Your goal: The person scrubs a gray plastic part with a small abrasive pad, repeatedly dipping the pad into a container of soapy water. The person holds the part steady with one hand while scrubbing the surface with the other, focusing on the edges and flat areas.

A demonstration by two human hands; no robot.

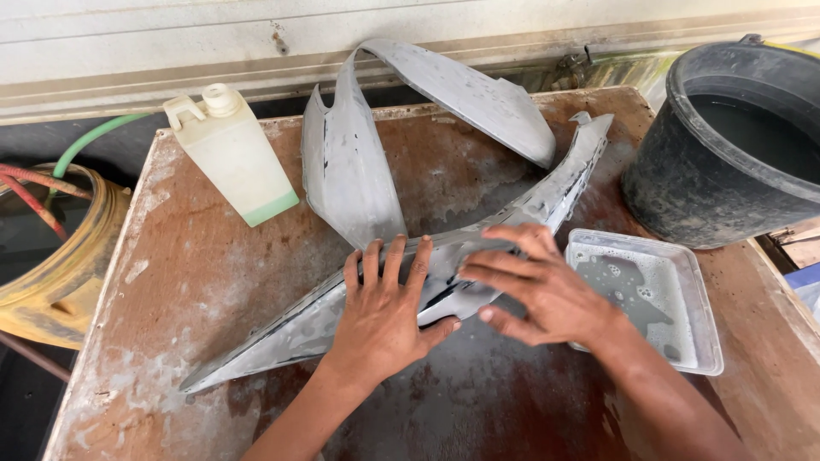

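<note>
A long grey primer-coated panel lies diagonally across the wet brown table. My left hand presses flat on its middle, fingers spread. My right hand rests just to the right on the same panel, fingers pointing left and held together over the surface; whether something lies under them I cannot tell. A second curved grey panel stands behind the first, arching toward the back right.
A cream plastic bottle stands at the back left. A clear square tub of soapy water sits by my right wrist. A black bucket of water is at the right; a yellow container with hoses at the left.
</note>
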